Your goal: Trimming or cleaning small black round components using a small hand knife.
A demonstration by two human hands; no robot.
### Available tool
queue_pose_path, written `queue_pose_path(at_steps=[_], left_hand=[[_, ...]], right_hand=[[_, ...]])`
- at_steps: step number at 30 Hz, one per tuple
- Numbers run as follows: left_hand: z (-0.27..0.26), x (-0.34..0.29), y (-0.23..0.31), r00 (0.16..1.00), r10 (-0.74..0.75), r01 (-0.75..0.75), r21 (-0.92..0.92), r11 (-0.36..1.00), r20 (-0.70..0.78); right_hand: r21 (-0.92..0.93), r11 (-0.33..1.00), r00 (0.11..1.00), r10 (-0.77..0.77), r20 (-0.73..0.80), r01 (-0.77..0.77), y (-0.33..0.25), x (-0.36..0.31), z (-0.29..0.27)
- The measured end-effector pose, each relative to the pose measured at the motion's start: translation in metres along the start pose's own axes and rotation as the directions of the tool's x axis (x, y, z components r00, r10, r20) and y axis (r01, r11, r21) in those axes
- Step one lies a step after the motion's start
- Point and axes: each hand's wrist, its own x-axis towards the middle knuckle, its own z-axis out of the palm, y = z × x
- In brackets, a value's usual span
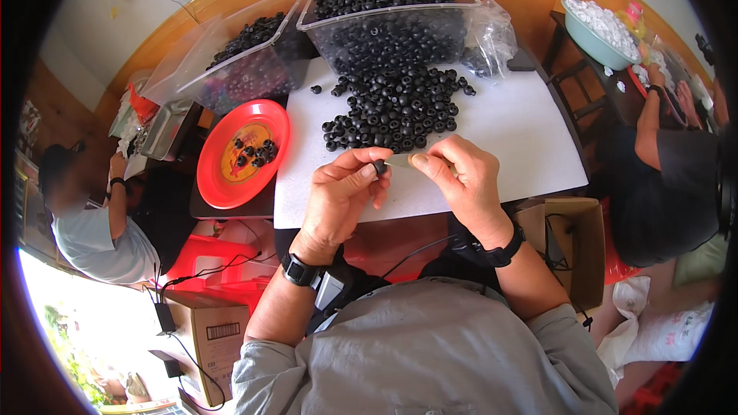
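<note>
Pinching a black bead (380,170) above a white sheet (526,142), the left hand (340,190) is holding it beside a thin tool (397,160) the right hand (470,183) is grasping; co-workers (106,242) are flanking them.

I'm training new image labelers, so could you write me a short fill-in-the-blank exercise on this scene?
1. The left hand holds a black piece and the right hand a thin pointed tool, above a ____ work surface.
2. The red plate lies to the ____ of the loose pile.
3. Beyond the pile stand ____ clear plastic bins.

Missing words: white; left; two.
</note>
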Motion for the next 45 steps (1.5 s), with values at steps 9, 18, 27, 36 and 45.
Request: queue_pose_path(at_steps=[9, 18, 27, 36, 45], left_hand=[[-0.004, 0.009, -0.008, 1.0, 0.007, -0.006, -0.012, 1.0, 0.008], [-0.006, 0.008, -0.009, 1.0, -0.019, 0.019, -0.028, 0.999, -0.015], [-0.009, 0.011, -0.013, 0.998, -0.038, 0.036, -0.032, 0.999, -0.05], [-0.007, 0.011, -0.014, 0.998, 0.027, -0.029, -0.038, 0.999, -0.064], [-0.01, 0.006, -0.016, 1.0, 0.016, -0.017, -0.045, 0.999, -0.024]], right_hand=[[-0.089, 0.994, 0.998, -0.069, -0.012, 0.068, 0.016, 0.003, 0.007], [-0.12, 0.985, 0.993, -0.122, -0.002, 0.12, 0.02, 0.002, 0.011], [-0.161, 0.943, 0.956, -0.282, 0.075, 0.291, 0.023, 0.001, 0.011], [-0.083, 0.979, 0.982, -0.188, -0.018, 0.186, 0.023, 0.0, 0.01], [-0.133, 0.978, 0.985, -0.168, -0.049, 0.16, 0.025, -0.002, 0.017]])
